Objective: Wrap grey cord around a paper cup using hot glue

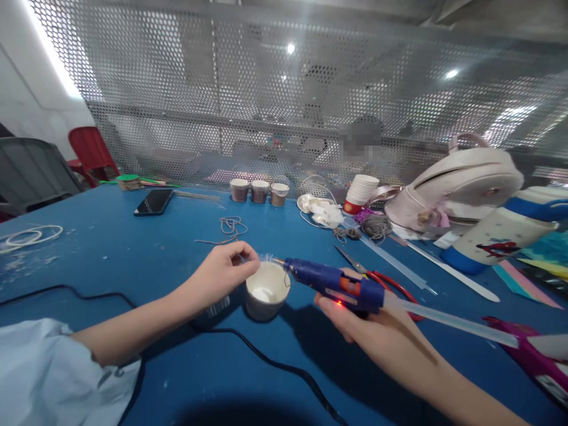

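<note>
My right hand (355,316) is wrapped around the grip of a blue hot glue gun (328,284), whose small red light glows. A long translucent glue stick (457,322) sticks out of its back. The nozzle points left, at the far rim of a small paper cup (265,296) that stands upright, white inside and grey outside. Close to the cup's upper left rim, my left hand (235,263) is closed in a pinch. Whatever its fingertips hold, if anything, is too small to make out. Behind that hand lies a loose grey cord (231,228).
A black cable (266,352) crosses the blue table. Red-handled scissors (377,275) lie right of the glue gun. Three small cups (260,190), stacked paper cups (360,192) and a phone (154,202) are farther back. A pale bag (457,183) and bottle (501,234) stand right.
</note>
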`<control>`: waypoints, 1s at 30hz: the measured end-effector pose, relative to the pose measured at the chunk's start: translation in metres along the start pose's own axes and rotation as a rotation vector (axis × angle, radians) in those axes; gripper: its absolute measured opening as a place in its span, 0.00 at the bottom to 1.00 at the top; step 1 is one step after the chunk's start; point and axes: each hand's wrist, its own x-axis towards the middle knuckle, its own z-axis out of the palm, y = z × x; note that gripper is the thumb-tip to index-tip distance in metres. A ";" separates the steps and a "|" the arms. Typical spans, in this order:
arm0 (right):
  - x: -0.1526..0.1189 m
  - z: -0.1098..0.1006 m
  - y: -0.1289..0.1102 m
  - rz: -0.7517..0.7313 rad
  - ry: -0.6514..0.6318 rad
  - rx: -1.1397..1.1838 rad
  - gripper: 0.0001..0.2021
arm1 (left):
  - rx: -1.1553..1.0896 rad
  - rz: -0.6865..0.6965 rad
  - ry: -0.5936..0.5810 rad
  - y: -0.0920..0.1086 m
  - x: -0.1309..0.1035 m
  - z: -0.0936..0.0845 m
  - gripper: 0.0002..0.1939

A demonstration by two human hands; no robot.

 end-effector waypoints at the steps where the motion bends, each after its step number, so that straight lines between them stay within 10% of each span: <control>1: 0.000 0.002 0.000 -0.008 -0.027 -0.010 0.10 | -0.001 0.001 0.005 0.000 0.000 0.000 0.08; 30: -0.002 0.028 0.001 -0.525 -0.075 -0.565 0.05 | -0.091 -0.043 0.007 -0.001 0.002 0.002 0.10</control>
